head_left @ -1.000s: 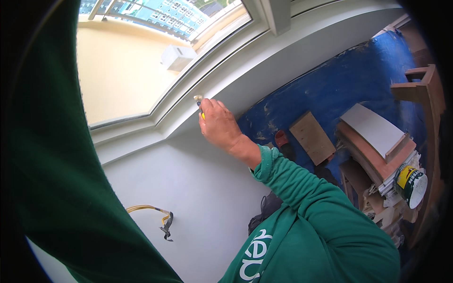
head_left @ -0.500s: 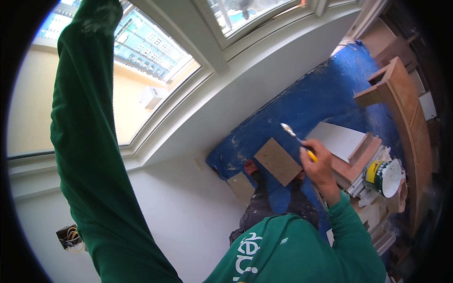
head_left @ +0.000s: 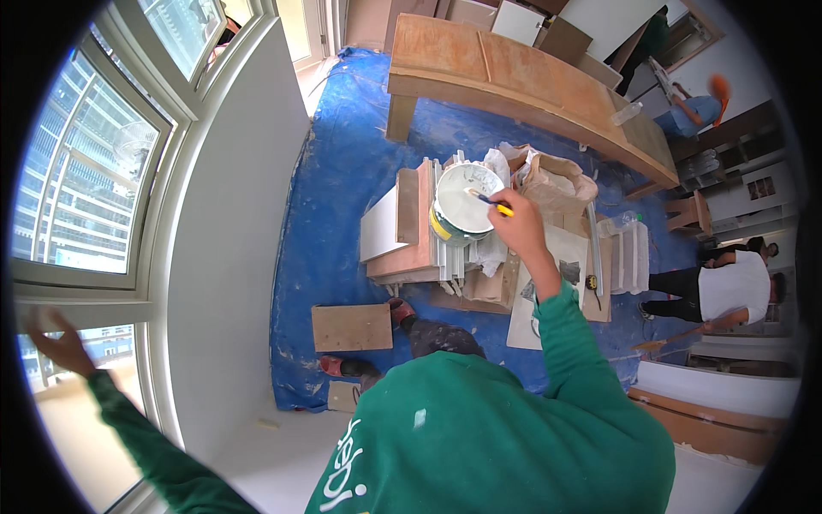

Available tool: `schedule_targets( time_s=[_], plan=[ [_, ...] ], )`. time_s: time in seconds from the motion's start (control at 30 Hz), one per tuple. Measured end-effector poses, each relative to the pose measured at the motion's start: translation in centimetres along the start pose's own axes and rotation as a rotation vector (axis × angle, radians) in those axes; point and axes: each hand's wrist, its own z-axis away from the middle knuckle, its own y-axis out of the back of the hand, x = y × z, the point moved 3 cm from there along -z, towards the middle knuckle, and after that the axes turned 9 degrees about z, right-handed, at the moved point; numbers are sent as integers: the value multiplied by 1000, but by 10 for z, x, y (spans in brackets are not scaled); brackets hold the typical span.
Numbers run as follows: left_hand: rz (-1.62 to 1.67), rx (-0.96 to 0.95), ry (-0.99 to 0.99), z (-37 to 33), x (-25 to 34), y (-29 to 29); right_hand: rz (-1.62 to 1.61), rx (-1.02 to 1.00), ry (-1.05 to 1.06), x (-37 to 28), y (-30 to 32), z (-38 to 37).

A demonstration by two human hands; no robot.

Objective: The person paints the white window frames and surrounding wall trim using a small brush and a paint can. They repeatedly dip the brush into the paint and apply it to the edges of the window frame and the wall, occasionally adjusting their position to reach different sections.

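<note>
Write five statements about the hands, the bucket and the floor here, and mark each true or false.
1. The right hand holds a putty knife over the bucket. True.
2. The bucket holds red paint. False: its contents are white.
3. The left hand is raised by the window frame. True.
4. The floor is covered by a green sheet. False: the sheet is blue.
5. The left hand grips a brush. False: it is open and holds nothing.
</note>
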Motion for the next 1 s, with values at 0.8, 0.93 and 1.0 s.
schedule_targets(
  time_s=[0.8, 0.93, 1.0],
  plan=[
    [246, -1256, 1446, 521, 432, 250, -24, -376, 241, 73, 54, -6],
    [300, -1328, 1424, 524, 449, 251, 3, -440, 151, 71, 86, -4],
    [325, -1325, 1404, 525, 453, 256, 18, -451, 140, 73, 95, -4]
  ],
)
